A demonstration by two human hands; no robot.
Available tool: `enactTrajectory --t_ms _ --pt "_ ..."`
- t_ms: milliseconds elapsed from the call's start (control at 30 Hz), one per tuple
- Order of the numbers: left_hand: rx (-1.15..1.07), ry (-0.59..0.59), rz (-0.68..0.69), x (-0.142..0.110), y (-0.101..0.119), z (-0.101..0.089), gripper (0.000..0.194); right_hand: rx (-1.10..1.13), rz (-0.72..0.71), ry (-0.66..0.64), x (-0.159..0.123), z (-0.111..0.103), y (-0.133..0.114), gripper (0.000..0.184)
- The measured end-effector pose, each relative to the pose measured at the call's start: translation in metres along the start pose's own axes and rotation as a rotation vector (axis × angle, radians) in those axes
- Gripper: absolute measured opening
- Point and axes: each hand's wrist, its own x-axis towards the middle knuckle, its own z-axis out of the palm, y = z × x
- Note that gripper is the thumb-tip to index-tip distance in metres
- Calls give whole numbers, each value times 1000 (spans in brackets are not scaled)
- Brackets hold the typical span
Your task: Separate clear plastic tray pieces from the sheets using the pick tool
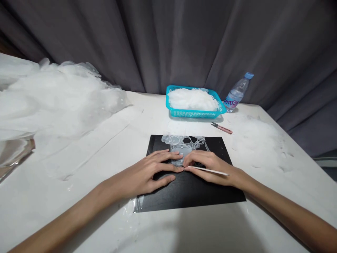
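**Two hands at a translucent piece [181,150]**

It lies on the black mat [200,196], the left hand [154,169] loosely spread, fingertips over it. The right hand [207,163] pinches a slim white stick [214,172]; from here I can't tell whether its tip touches.

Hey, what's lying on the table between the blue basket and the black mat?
The pink snips, toward the right end of the gap between basket and mat, as the head view shows.
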Motion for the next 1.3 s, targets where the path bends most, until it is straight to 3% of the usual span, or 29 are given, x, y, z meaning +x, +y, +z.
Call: enactTrajectory --t_ms 233,433,700,933,1300 --pt "20 -25 12 3 3 -3 40 -100 -76 33 -3 5 -3 11" --pt "-7 17 37 4 2 -3 39 -123 -13 8 -8 -5 -4 11" --pt "1 -21 10 3 2 -2 40 -79 43 -74 -9 -21 -6 11" --pt "-23 12 3 2 0 -1 39 19 45 -6 -6 -14 -3 10" --pt "-29 -6 9 3 2 -2 39 -122 -61 -25 -6 -10 -3 12"
